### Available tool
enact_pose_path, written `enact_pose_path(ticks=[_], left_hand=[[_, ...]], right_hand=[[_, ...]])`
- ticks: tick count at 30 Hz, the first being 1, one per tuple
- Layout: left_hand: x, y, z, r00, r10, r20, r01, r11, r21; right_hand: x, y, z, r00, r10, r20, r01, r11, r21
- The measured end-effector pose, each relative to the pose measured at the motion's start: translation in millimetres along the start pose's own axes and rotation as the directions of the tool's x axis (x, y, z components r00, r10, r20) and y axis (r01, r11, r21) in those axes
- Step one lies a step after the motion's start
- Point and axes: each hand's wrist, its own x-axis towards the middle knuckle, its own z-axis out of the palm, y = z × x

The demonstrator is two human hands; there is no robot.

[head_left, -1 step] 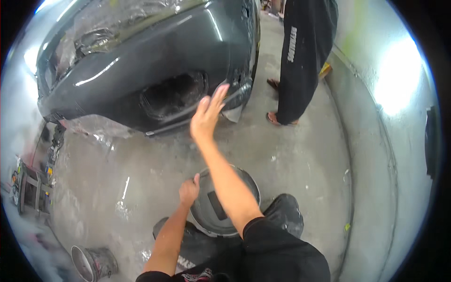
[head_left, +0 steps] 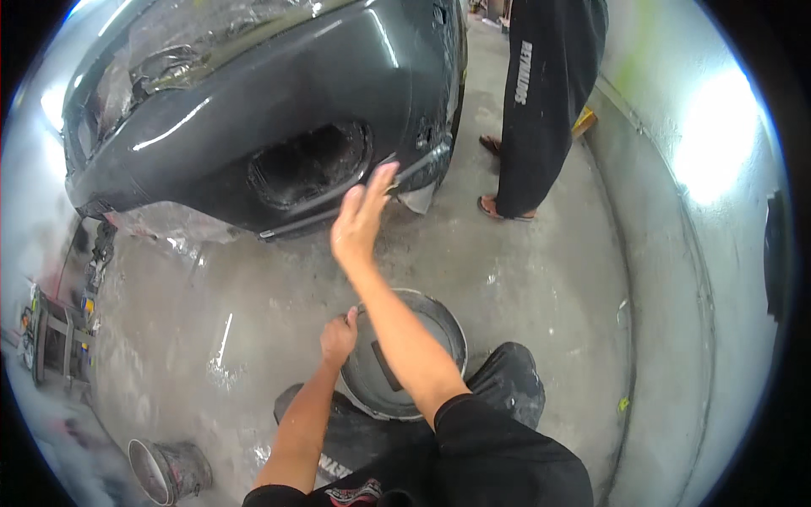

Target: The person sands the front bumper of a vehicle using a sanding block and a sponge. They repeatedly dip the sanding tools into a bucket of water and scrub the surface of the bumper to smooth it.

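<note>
My left hand (head_left: 340,336) grips the left rim of a round grey basin (head_left: 462,336) between my knees, thumb up along the edge. The basin holds murky grey liquid and a dark rectangular piece (head_left: 386,365), partly behind my right forearm. My right hand (head_left: 358,226) is stretched forward with straight fingers, at the lower edge of a glossy dark grey car body panel (head_left: 279,127). Whether its fingertips touch the panel cannot be made out. Just left of these fingers is a dark oblong recess (head_left: 312,165) in the panel.
A person in black trousers (head_left: 545,110) and sandals stands beyond the car's right end. A dirty bucket (head_left: 173,473) is at the lower left, with a dark frame (head_left: 61,342) above it. Plastic sheeting (head_left: 173,224) hangs under the panel. A pale wall (head_left: 676,253) curves along the right.
My right hand has shifted slightly left and down along the panel's lower edge. My left hand stays on the basin rim.
</note>
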Motion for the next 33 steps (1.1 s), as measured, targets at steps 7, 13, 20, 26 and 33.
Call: enact_pose_path(ticks=[7, 13, 20, 26, 33], left_hand=[[-7, 18, -11, 1.000, -0.024, 0.002, 0.024, 1.000, 0.015], [-4, -14, -7, 1.000, 0.002, -0.031, -0.003, 1.000, -0.028], [-11, 14, -30, 0.989, -0.111, 0.093, 0.118, 0.990, -0.076], [-13, 19, -29, 0.989, -0.114, 0.096, 0.126, 0.983, -0.134], [-18, 13, -31, 0.996, -0.068, 0.061, 0.074, 0.990, -0.116]], right_hand=[[47, 4, -17, 0.969, 0.240, -0.064, -0.227, 0.960, 0.163], [-2, -20, 10, 0.991, 0.132, 0.012, -0.133, 0.986, 0.105], [-3, 25, -20, 0.985, -0.138, 0.106, 0.149, 0.983, -0.106], [-15, 78, -56, 0.573, -0.465, 0.674, 0.763, 0.604, -0.232], [-1, 28, -21, 0.109, -0.433, 0.895, 0.948, 0.315, 0.037]])
